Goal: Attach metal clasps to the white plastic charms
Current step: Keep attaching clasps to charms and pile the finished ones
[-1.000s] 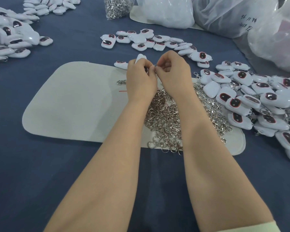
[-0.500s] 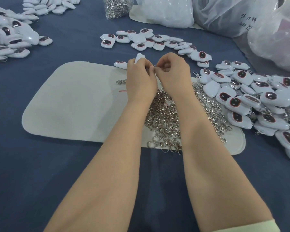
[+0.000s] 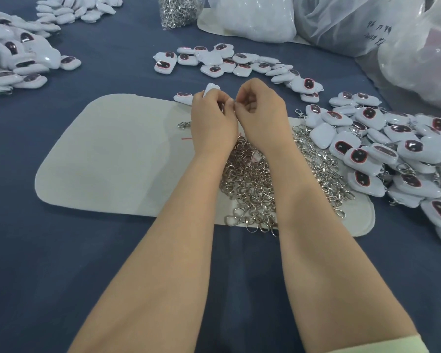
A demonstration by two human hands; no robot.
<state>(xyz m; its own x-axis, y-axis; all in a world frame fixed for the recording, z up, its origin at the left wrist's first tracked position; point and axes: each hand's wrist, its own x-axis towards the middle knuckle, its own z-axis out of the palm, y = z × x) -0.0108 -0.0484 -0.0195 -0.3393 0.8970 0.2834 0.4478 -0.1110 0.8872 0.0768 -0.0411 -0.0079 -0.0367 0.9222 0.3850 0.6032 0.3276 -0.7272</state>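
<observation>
Left hand (image 3: 214,118) grips one white charm (image 3: 210,88); its rounded top pokes out above the knuckles and the rest is hidden in the curled fingers (image 3: 223,100). Right hand (image 3: 260,115) is curled too, thumb and forefinger pinching a small metal bit where the two hands meet. I judge it to be the clasp (image 3: 236,104), but it is too small to make out. Both hands hover over the far edge of the felt mat (image 3: 112,154).

Handling, judged:
- Charm: light, hard, glossy shell, likely slick. Hold it by the flat faces and leave the loop end free.
- Clasp: light, stiff metal, springy gate. Pinch it by the ring end. It could flick away if the grip slips.

Room:
- The clasp pile (image 3: 250,179) lies on the mat under and between the forearms, spilling just past the near mat edge. A dragged wrist would scatter it.
- The heap of charms (image 3: 392,154) crowds the mat's right side, touching the clasps there.
- A curved row of charms (image 3: 227,62) lies just beyond the hands, with a single charm (image 3: 182,97) beside the left knuckles.
- A stray clasp (image 3: 183,125) lies on the mat left of the left hand.
- The left half of the mat and the near desk (image 3: 61,250) give open ground for setting work down.
- Plastic bags (image 3: 341,21) stand well back at the far right.
</observation>
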